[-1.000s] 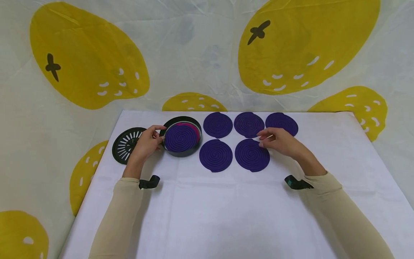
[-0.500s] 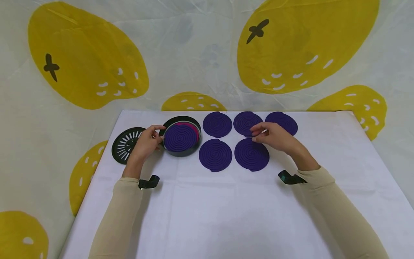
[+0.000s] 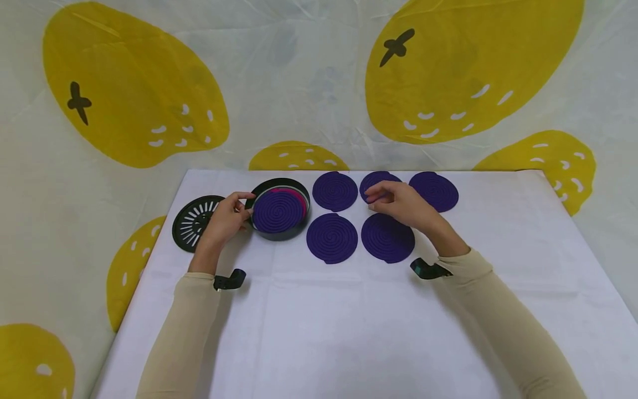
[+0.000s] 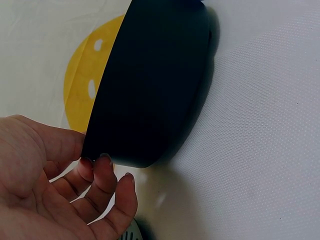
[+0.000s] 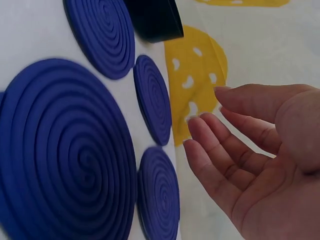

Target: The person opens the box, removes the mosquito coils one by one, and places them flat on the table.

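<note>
With thumb and fingertips, my left hand pinches the rim of a round black mosquito coil holder; the left wrist view shows this grip on the dark holder. Inside lies a purple spiral mosquito coil, with a pink edge and a pale rim showing beneath it. My right hand hovers, fingers loosely bent and holding nothing, above the middle back coil, partly hiding it. In the right wrist view the hand is apart from the coils.
A slotted black lid lies left of the holder, partly behind my left hand. More purple coils lie flat in two rows: back left, back right, front left and front right. The white table meets a patterned cloth backdrop.
My right hand has moved left and slightly back, from between the right-hand coils to above the middle back one. The left hand and the holder have stayed put.
</note>
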Demonstrator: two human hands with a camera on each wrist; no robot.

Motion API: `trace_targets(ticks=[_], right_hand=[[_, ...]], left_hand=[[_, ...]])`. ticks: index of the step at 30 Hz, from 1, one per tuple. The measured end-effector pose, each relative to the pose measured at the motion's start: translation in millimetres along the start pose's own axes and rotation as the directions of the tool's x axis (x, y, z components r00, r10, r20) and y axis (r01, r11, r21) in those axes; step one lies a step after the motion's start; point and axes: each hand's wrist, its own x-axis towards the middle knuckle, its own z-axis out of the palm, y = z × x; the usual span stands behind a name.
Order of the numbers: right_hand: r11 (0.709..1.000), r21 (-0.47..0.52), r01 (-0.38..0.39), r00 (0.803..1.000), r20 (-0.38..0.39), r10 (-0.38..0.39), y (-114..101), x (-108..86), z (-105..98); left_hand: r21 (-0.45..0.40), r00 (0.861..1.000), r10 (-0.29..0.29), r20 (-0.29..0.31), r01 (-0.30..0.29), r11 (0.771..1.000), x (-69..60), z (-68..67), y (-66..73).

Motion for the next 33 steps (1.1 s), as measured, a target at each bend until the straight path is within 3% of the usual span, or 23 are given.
trace_targets(ticks=[15, 28, 33], right_hand=[[1.000, 0.026, -0.002, 0.999, 0.053, 0.001, -30.0, 30.8, 39.7], [0.995, 0.080, 0.062, 0.991, 0.118, -0.071, -52.8, 62.1, 69.6], [0.995, 0.040, 0.091, 0.988, 0.124, -0.095, -61.7, 71.9, 79.0]], left_hand=[[-0.001, 1.000, -0.003, 0.003, 0.003, 1.000, 2.3, -1.2, 0.1], [-0.007, 1.000, 0.002, 0.006, -0.002, 1.000, 2.6, -2.0, 0.6], [-0.014, 1.000, -0.006, 0.007, 0.006, 1.000, 2.3, -2.3, 1.2]])
